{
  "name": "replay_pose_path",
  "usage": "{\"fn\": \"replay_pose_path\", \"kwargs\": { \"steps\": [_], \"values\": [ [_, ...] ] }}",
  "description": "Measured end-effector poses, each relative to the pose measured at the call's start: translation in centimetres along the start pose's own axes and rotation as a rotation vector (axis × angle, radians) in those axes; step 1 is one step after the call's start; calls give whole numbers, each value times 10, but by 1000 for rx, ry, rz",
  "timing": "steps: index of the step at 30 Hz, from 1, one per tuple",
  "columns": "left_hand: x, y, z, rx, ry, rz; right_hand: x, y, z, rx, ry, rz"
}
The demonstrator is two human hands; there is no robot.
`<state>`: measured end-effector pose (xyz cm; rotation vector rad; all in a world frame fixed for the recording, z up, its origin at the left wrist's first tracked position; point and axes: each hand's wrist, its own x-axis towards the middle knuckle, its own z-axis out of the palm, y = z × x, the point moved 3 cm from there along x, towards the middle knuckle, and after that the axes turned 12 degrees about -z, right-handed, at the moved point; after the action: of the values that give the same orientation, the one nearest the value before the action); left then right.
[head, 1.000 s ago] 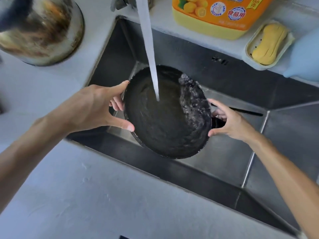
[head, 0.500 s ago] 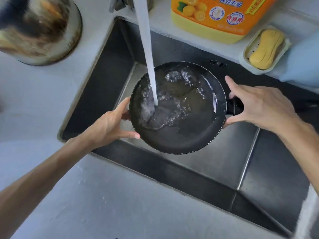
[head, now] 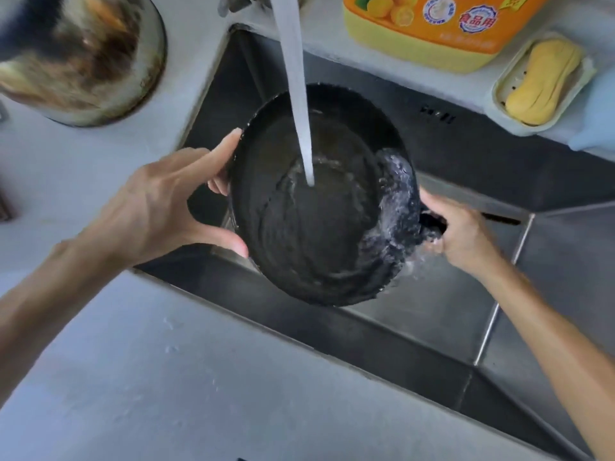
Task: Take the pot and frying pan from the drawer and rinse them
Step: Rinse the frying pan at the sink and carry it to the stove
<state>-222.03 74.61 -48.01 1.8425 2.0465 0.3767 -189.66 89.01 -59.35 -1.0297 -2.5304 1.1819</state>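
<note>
Head view: I hold the frying pan (head: 319, 207) over the sink (head: 432, 321), tilted down to my right, under the water stream (head: 298, 104). My left hand (head: 159, 211) grips its left rim; my right hand (head: 462, 234) clasps the handle. Water spills over the right rim. The pot (head: 76, 54) stands on the worktop (head: 133, 377), left of the sink.

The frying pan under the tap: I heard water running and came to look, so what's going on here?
A person is rinsing the black frying pan over the sink. The left hand grips its rim, the right hand holds the handle side. The water stream lands inside, and the pan tilts so water spills over its right edge. The metal pot stands on the counter to the left, untouched.
</note>
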Motion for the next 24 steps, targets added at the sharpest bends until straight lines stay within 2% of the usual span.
{"fn": "replay_pose_path", "kwargs": {
  "steps": [2,4,6,8,10,12,15,20,24],
  "values": [
    [1,2,-3,-72,-68,-28,1,-5,9,284,-152,98],
    [2,-2,5,-158,-140,-75,-1,-1,10,268,-301,84],
    [-1,-7,22,-263,-236,-159,-4,-4,-3,292,-324,91],
    [-6,-13,45,-376,-355,-286,-3,-10,-22,105,-312,70],
    [-12,-13,66,-585,-430,-427,-1,-10,-39,-179,-251,33],
    [-13,-10,82,-802,-371,-571,2,-15,-53,-425,-168,-15],
    [-4,-6,95,-883,-170,-694,5,-20,-60,-631,-116,-124],
    [15,-5,89,-796,-2,-586,3,-24,-60,-717,136,-172],
    [20,-6,77,-694,132,-496,0,-26,-50,-553,119,16]
  ]
}}
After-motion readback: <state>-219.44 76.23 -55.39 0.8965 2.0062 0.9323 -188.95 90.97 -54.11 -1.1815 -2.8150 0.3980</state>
